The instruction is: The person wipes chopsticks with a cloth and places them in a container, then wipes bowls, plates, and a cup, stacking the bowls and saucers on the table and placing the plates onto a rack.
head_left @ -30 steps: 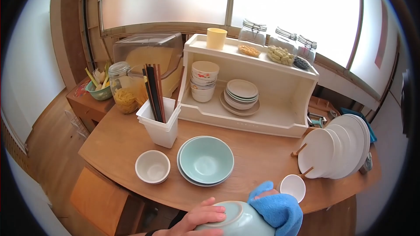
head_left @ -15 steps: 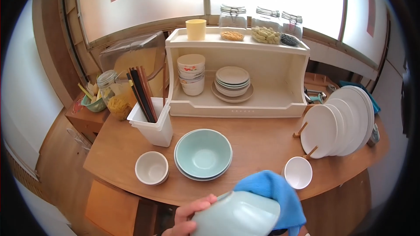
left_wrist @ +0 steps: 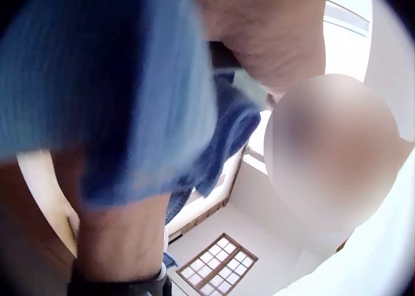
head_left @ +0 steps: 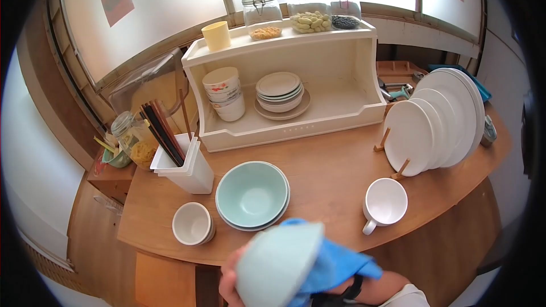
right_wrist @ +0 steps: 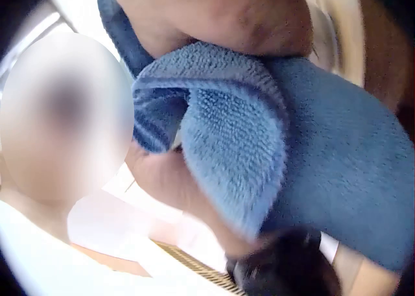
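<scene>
A pale blue-green bowl (head_left: 276,264) is tilted on its side at the front of the table, its outer side toward the head camera. My left hand (head_left: 228,278) grips it by the left edge, fingers curled on the outside. A blue cloth (head_left: 342,262) lies against the bowl's right side. In the head view my right hand is hidden behind bowl and cloth, with only the forearm showing; the right wrist view has the right hand (right_wrist: 227,17) holding the bunched cloth. Just beyond stand stacked blue-green bowls (head_left: 253,196).
Nested small white bowls (head_left: 192,224) stand at left, a white mug (head_left: 385,202) at right. White plates (head_left: 409,139) lean in a wooden rack. Behind are a chopstick holder (head_left: 196,170) and a cream shelf (head_left: 335,119) with dishes, jars and a yellow cup (head_left: 216,36).
The bowl has turned from base-up onto its side, and the right forearm has come into view with the cloth. The head view has shifted to the right, now showing the mug's handle.
</scene>
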Action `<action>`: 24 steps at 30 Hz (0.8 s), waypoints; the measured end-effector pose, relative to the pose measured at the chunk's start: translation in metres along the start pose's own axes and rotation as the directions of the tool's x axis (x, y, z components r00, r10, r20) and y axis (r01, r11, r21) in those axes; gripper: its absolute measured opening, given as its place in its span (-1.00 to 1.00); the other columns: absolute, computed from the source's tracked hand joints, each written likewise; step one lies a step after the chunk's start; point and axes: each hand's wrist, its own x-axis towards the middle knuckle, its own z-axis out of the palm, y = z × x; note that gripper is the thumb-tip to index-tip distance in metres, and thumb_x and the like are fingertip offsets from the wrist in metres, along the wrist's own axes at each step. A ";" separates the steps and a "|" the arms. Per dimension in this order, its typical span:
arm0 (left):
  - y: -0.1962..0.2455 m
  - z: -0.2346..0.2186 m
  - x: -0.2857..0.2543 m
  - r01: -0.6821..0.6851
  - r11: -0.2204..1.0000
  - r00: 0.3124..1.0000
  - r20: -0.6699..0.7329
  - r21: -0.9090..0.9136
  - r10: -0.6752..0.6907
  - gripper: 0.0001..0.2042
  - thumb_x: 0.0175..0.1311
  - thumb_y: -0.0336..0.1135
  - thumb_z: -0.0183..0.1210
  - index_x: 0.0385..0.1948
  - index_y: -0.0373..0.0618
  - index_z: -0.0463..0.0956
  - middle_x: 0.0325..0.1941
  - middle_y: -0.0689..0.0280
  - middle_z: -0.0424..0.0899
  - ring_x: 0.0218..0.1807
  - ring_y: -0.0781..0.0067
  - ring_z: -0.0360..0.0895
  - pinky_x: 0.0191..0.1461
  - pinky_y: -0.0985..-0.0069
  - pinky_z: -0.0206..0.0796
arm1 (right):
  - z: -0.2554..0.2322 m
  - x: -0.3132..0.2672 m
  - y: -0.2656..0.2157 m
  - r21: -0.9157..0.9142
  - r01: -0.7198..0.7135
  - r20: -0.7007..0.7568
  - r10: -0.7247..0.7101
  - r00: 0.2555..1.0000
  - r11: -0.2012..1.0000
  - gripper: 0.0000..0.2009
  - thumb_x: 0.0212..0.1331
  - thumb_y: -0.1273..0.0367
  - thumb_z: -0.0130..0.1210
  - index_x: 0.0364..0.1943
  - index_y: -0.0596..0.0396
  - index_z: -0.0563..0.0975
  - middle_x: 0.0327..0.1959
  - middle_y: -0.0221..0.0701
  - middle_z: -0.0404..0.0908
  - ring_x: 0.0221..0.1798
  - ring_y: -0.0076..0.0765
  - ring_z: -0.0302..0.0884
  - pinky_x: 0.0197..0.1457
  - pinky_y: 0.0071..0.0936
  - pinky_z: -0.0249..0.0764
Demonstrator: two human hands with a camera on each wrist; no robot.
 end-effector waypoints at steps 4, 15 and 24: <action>0.008 -0.013 0.014 0.052 0.966 0.998 0.042 -0.254 -0.043 0.05 0.09 0.13 0.27 0.43 -0.10 -0.32 0.41 -0.09 0.10 0.37 -0.10 0.16 0.41 0.08 0.00 | -0.005 0.005 -0.005 0.004 0.018 0.008 -0.018 1.000 1.000 -0.63 0.20 0.27 0.05 0.07 0.10 0.40 -0.10 -0.31 0.51 0.09 -0.28 0.44 0.15 -0.38 0.36; 0.011 0.018 -0.006 0.377 0.900 0.843 -0.322 -0.219 -0.431 0.00 0.15 0.40 0.02 0.40 -0.23 -0.14 0.40 0.02 0.16 0.33 0.10 0.24 0.39 0.14 0.03 | 0.006 0.006 -0.002 0.048 0.039 0.059 -0.042 0.997 0.998 -0.63 0.17 0.28 0.08 0.05 0.11 0.42 -0.13 -0.31 0.53 0.06 -0.28 0.46 0.12 -0.38 0.38; -0.010 -0.002 -0.029 0.233 0.582 0.686 -0.292 -0.779 -0.666 -0.40 0.32 0.11 -0.09 0.20 -0.22 0.27 0.16 -0.03 0.45 0.14 0.08 0.46 0.19 0.06 0.30 | -0.020 -0.011 -0.001 0.010 -0.039 -0.067 0.039 0.997 0.999 -0.63 0.15 0.29 0.11 0.03 0.12 0.43 -0.16 -0.31 0.55 0.04 -0.28 0.48 0.10 -0.38 0.40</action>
